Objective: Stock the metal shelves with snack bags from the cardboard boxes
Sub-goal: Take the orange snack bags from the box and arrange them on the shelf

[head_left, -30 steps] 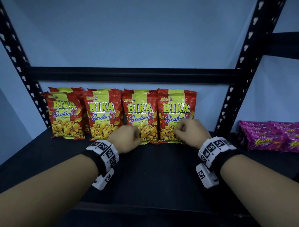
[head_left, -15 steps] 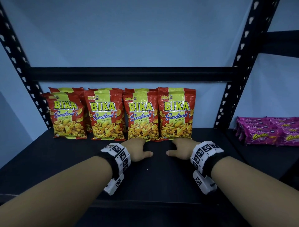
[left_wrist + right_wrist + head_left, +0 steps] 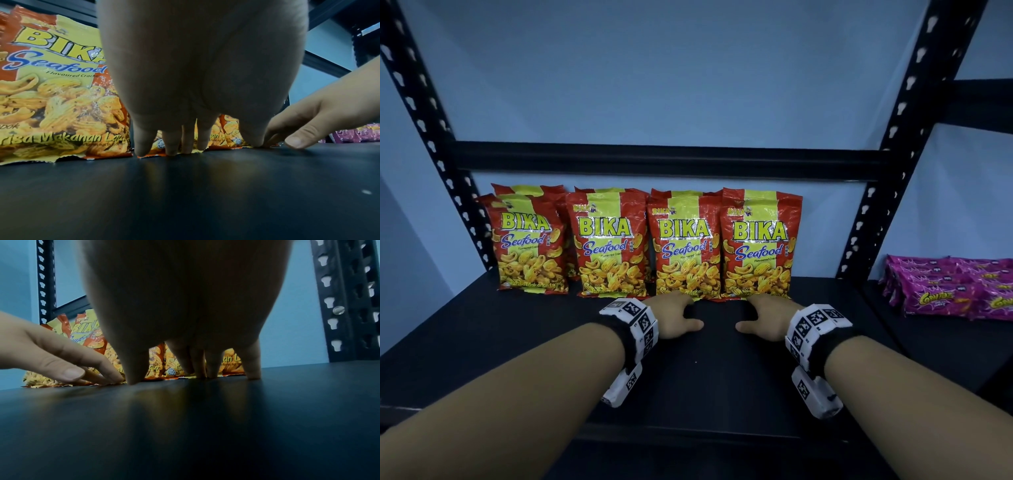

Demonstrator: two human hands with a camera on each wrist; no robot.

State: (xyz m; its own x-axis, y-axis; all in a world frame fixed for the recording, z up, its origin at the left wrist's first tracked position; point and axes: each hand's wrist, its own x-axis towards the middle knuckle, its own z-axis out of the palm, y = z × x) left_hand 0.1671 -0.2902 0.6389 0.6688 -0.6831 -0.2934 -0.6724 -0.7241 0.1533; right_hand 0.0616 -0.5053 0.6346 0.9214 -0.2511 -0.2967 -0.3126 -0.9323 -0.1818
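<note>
Black shelf: both hands' fingertips at Bika bags' btm edges.

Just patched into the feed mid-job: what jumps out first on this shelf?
A row of red-and-yellow BIKA Seafood bags stands upright along the back of the black shelf, with more bags behind them. The left hand and right hand rest with fingertips at the bottom edges of the two right-hand bags. Magenta snack packs lie in the neighbouring bay to the right.
</note>
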